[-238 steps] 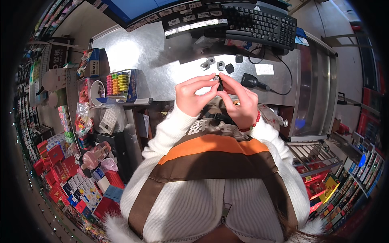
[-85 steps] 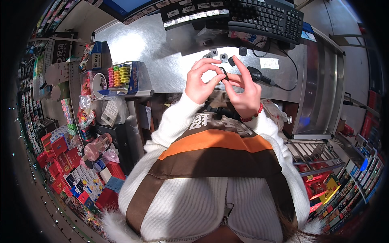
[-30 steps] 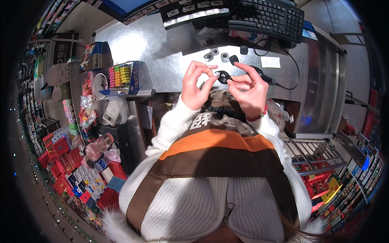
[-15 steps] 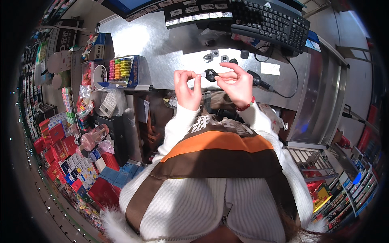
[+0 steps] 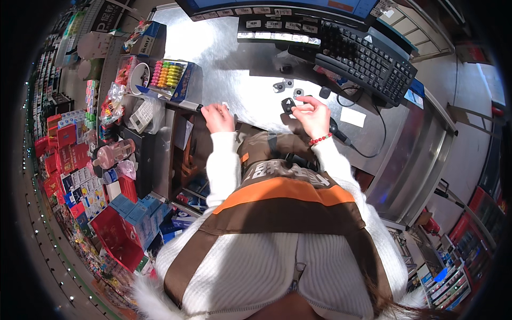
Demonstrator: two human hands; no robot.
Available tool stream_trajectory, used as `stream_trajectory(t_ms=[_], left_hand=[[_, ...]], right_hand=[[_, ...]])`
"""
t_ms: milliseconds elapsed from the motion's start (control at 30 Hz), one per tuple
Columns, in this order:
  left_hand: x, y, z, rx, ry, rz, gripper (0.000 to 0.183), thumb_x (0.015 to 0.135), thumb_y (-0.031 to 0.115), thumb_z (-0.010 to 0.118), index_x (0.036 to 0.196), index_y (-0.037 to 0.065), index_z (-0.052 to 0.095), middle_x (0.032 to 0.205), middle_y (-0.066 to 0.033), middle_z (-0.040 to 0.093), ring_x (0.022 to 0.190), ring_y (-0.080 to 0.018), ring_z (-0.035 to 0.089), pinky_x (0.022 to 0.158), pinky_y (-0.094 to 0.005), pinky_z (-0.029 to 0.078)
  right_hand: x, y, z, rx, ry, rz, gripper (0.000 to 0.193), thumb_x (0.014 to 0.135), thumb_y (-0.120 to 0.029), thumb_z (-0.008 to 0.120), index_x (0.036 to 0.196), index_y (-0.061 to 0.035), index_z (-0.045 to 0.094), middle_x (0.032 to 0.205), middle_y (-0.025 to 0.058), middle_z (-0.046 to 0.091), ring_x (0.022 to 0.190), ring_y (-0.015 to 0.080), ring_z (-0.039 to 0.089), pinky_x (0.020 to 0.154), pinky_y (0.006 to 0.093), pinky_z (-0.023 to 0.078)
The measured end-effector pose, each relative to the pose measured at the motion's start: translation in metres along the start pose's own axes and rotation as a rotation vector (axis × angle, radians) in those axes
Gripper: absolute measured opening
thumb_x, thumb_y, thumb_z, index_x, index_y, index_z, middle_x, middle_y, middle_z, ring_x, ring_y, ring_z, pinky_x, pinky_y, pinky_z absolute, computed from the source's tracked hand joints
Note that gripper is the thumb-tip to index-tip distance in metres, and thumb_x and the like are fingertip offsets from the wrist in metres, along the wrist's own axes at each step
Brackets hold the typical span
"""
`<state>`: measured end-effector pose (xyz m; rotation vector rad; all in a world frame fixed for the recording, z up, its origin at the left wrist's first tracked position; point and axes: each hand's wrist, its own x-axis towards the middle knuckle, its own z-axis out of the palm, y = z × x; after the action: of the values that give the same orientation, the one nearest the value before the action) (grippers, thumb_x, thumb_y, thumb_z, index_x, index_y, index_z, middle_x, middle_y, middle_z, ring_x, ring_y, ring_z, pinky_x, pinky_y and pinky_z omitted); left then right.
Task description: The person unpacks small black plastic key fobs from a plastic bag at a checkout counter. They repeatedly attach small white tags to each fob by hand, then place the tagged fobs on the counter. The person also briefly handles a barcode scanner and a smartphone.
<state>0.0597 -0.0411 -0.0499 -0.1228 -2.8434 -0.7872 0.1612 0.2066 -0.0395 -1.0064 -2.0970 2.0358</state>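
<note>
Between the thumb and fingers of my right hand (image 5: 314,118) is a small black plastic tag (image 5: 288,105) with a pale mark on its face, raised over the steel counter (image 5: 240,74). My left hand (image 5: 217,118) is at the counter's front edge on the left, fingers pinched together. A whitish bit shows at its fingertips, too small to name. Beyond my right hand lie several similar dark tags, among them one squarish tag (image 5: 325,92). A black corded handle (image 5: 341,133) sits by my right wrist, partly behind the hand.
A black keyboard (image 5: 368,64) and a monitor (image 5: 341,8) stand at the back. A white paper slip (image 5: 353,117) lies on the right. On the left are a display box of colourful items (image 5: 168,73), a bagged calculator (image 5: 142,116) and a pink bottle (image 5: 114,153).
My hands have come apart. The left moved left to the counter's edge, away from the tag. The right still holds the tag. The whole view has shifted a little.
</note>
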Motion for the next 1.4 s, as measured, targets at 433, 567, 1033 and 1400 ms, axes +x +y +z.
stream_trajectory(t_ms=[433, 567, 1033, 1400], left_hand=[[-0.009, 0.077, 0.036, -0.818, -0.406, -0.008, 0.01, 0.092, 0.004, 0.07, 0.101, -0.001, 0.069, 0.096, -0.0048, 0.071, 0.09, -0.0126, 0.067, 0.081, -0.0267, 0.052], [-0.014, 0.123, 0.031, -0.428, -0.192, 0.545, 0.013, 0.075, 0.006, 0.079, 0.087, 0.012, 0.075, 0.084, -0.0026, 0.066, 0.083, -0.0244, 0.062, 0.084, -0.0368, 0.045], [-0.045, 0.181, 0.061, -0.374, -0.432, 1.138, 0.023, 0.077, 0.026, 0.082, 0.094, 0.016, 0.072, 0.088, 0.0046, 0.061, 0.087, -0.0183, 0.057, 0.092, -0.0396, 0.042], [-0.051, 0.164, 0.071, -0.297, -0.366, 1.196, 0.024, 0.074, 0.029, 0.079, 0.093, 0.017, 0.07, 0.085, 0.0044, 0.06, 0.087, -0.0183, 0.058, 0.092, -0.0413, 0.041]], right_hand=[[0.087, 0.063, -0.002, -0.005, 0.029, -0.052, 0.036, 0.091, -0.014, 0.072, 0.123, 0.0004, 0.066, 0.104, 0.013, 0.074, 0.093, 0.0175, 0.071, 0.082, 0.0282, 0.055], [0.031, 0.033, -0.042, 0.499, -0.275, 0.344, 0.051, 0.103, -0.047, 0.053, 0.113, 0.001, 0.067, 0.093, 0.0062, 0.073, 0.078, 0.0092, 0.068, 0.066, 0.0205, 0.053], [-0.001, 0.088, -0.15, 0.365, 0.146, 0.206, 0.024, 0.096, -0.022, 0.07, 0.102, 0.0006, 0.071, 0.087, 0.0041, 0.072, 0.074, 0.0069, 0.063, 0.066, 0.0212, 0.05], [-0.007, 0.081, -0.143, 0.561, -0.415, 0.341, 0.024, 0.093, -0.016, 0.073, 0.107, 0.0028, 0.067, 0.094, 0.0091, 0.074, 0.079, 0.0101, 0.067, 0.069, 0.0208, 0.054]])
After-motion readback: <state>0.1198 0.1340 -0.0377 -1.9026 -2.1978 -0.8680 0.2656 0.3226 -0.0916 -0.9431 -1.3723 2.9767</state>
